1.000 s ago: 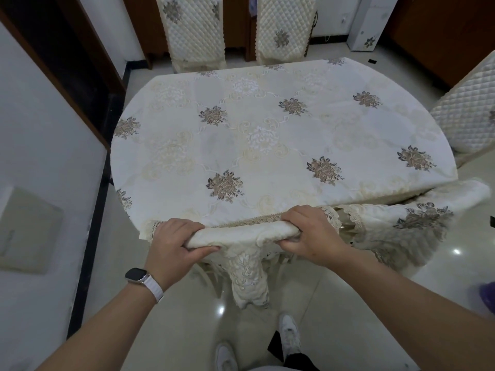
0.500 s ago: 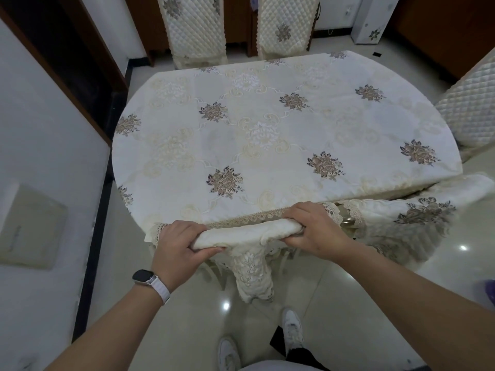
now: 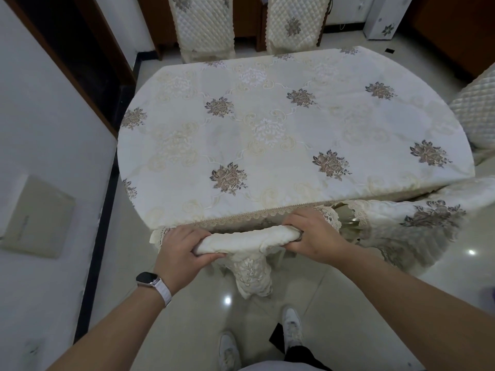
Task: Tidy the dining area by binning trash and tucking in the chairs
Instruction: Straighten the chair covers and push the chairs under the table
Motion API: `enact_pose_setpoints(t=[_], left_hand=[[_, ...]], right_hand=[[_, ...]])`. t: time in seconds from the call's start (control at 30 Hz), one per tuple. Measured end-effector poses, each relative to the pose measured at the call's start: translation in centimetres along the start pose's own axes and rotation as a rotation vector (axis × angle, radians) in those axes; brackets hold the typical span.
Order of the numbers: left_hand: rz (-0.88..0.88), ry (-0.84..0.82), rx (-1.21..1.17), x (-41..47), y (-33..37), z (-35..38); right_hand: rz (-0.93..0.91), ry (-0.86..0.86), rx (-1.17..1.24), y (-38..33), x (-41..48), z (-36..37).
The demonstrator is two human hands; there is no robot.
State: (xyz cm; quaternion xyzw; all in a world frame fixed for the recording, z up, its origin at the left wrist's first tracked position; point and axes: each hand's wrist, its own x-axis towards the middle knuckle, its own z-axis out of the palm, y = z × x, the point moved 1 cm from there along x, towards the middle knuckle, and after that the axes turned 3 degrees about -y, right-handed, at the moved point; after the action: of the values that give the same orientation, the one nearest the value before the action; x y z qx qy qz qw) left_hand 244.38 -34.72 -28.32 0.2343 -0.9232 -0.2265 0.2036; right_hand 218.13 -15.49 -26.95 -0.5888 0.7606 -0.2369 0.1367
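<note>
I have both hands on the chair (image 3: 254,274) in front of me. My left hand (image 3: 184,247) is wrapped round the left end of its cloth-covered top rail (image 3: 246,241) and my right hand (image 3: 313,236) round the right end, fingers curled tight. The rail runs between my hands, just beside the near edge of the desk (image 3: 267,129) and under the lace hem of the tablecloth (image 3: 267,214). The seat is hidden beneath.

I judge the cover soft and loose, so it may slip over the stiff frame, and a firm squeeze through the padding is wise. Holding both ends should stop the chair twisting. The glossy tiled floor (image 3: 334,303) should let the legs slide easily, so I expect little effort. The lace could snag on the hem. To the right of my right hand a second draped chair (image 3: 417,220) looks less tucked in.
</note>
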Motion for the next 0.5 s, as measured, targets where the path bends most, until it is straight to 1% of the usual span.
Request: enact_pose_setpoints(t=[0.13, 0.33, 0.5], left_hand=[[-0.013, 0.013, 0.013, 0.3, -0.3, 0.2], [-0.007, -0.010, 0.022, 0.4, -0.4, 0.8], [-0.013, -0.025, 0.018, 0.1, -0.2, 1.0]], right_hand=[[0.008, -0.005, 0.014, 0.1, 0.7, -0.2], [0.011, -0.050, -0.010, 0.7, 0.9, -0.3], [0.032, -0.054, 0.022, 1.1, 0.6, 0.4]])
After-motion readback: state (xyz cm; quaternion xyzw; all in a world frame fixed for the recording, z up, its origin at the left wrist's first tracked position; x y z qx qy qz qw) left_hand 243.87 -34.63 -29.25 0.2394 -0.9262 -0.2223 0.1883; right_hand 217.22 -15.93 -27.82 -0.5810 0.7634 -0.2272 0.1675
